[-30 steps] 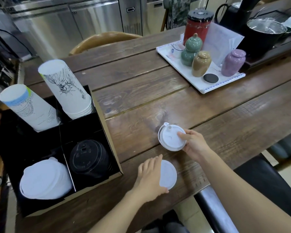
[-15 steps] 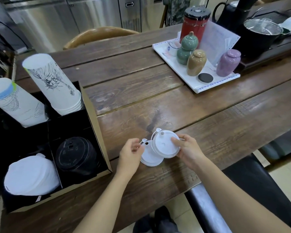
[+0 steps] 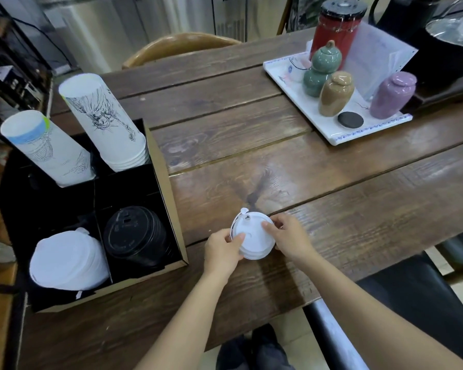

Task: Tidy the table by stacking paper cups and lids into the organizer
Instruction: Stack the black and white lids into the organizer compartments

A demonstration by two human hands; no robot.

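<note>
Two white plastic lids (image 3: 254,237) are stacked one on the other just above the wooden table. My left hand (image 3: 221,251) grips their left edge and my right hand (image 3: 289,240) grips their right edge. To the left stands the black organizer (image 3: 169,209) with a cardboard rim. Its front left compartment holds a stack of white lids (image 3: 68,263), its front right compartment a stack of black lids (image 3: 135,235). Two stacks of upturned paper cups fill the back: one with a blue band (image 3: 47,149), one with a drawn figure (image 3: 106,121).
A white tray (image 3: 340,137) at the back right carries green, tan and purple jars, a red canister and a small black disc. A dark pot (image 3: 452,41) stands beyond it. A wooden chair back (image 3: 177,46) sits across the table, and a dark bench lies below right.
My left hand lifted the near lid off the table while my right brought its lid over. The two lids came together into one stack held by both hands.
</note>
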